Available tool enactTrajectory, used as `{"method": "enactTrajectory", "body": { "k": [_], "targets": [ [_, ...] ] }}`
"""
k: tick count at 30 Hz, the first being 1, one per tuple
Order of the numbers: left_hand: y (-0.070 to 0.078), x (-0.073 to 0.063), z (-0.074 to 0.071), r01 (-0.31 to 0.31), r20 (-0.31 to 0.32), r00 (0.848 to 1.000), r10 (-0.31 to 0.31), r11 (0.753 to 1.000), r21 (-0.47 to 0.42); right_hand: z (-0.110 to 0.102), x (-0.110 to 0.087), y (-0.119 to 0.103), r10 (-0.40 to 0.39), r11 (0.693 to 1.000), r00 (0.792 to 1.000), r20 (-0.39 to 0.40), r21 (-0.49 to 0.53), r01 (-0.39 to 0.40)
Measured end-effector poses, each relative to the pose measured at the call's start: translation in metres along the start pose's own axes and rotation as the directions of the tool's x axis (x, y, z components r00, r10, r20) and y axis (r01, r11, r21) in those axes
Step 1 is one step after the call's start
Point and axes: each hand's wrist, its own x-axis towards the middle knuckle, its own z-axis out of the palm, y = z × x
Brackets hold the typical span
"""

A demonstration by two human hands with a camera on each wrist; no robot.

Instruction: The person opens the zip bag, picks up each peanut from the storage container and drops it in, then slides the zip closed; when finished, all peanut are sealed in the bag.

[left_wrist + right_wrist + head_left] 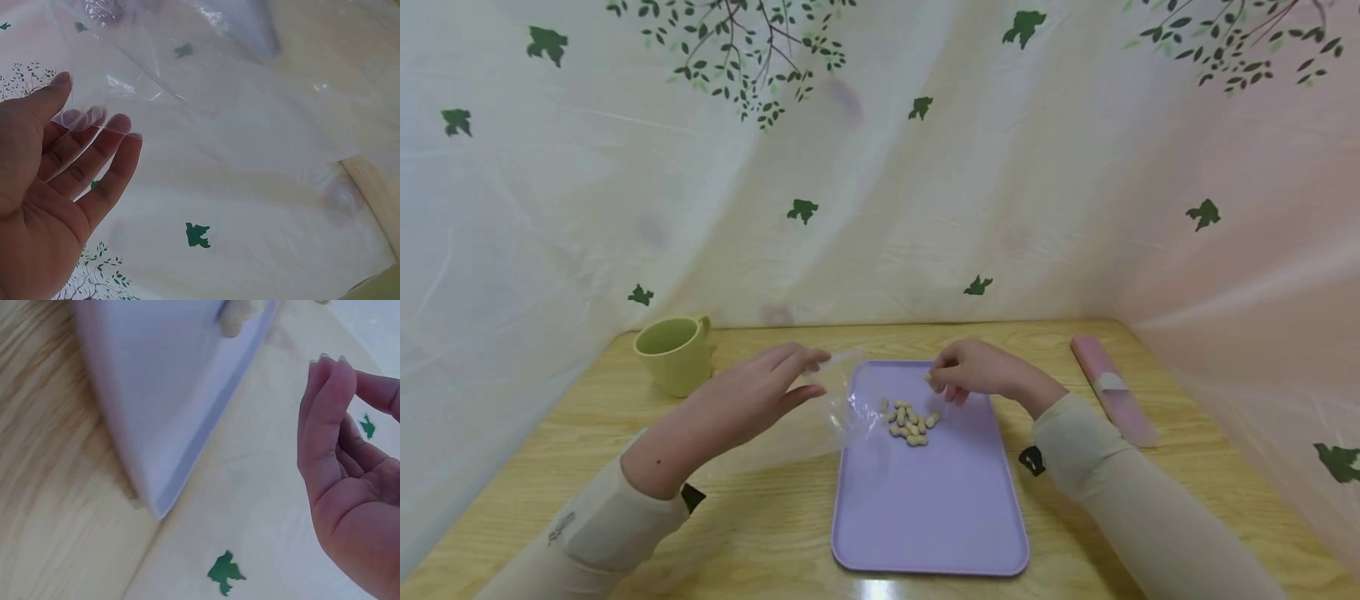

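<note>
On a lilac tray point(932, 508) lies a small heap of unshelled peanuts point(910, 427). Above the tray's far right part, the right hand point(981, 368) has thumb and fingertips brought together, with a pale peanut point(929, 379) showing at the tips. A clear plastic bag point(831, 408) spreads from the left hand over the tray's left edge. The left hand point(69, 169) touches the bag's rim with its fingers, the thumb standing well apart from them. In the left wrist view the thin film point(156, 81) crosses over the fingertips.
A green mug point(673, 358) stands at the back left of the wooden table point(760, 533). To the right lies a pink folded item point(1112, 387) with a pale band. Behind hangs a whitish curtain point(880, 250) printed with leaves and birds.
</note>
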Motion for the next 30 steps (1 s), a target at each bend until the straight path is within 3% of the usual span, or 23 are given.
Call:
{"method": "enactTrajectory", "body": {
  "k": [6, 14, 23, 30],
  "targets": [
    [0.002, 0.0, 0.001, 0.023, 0.012, 1.0, -0.023, 0.999, 0.029, 0.002, -0.007, -0.018, -0.053, 0.993, 0.999, -0.011, 0.103, 0.054],
    [0.005, 0.002, 0.003, -0.001, -0.019, 1.0, 0.003, 0.995, 0.097, 0.015, -0.019, -0.055, -0.101, 0.97, 0.994, -0.036, 0.218, 0.106],
    [0.008, 0.005, 0.005, -0.034, -0.032, 0.999, 0.039, 0.989, 0.146, 0.028, -0.021, -0.08, -0.186, 0.957, 0.982, -0.04, 0.219, 0.19],
    [0.009, 0.007, 0.004, -0.043, -0.029, 0.998, 0.048, 0.988, 0.15, 0.033, -0.016, -0.083, -0.193, 0.955, 0.981, -0.025, 0.226, 0.193]
  ]
}}
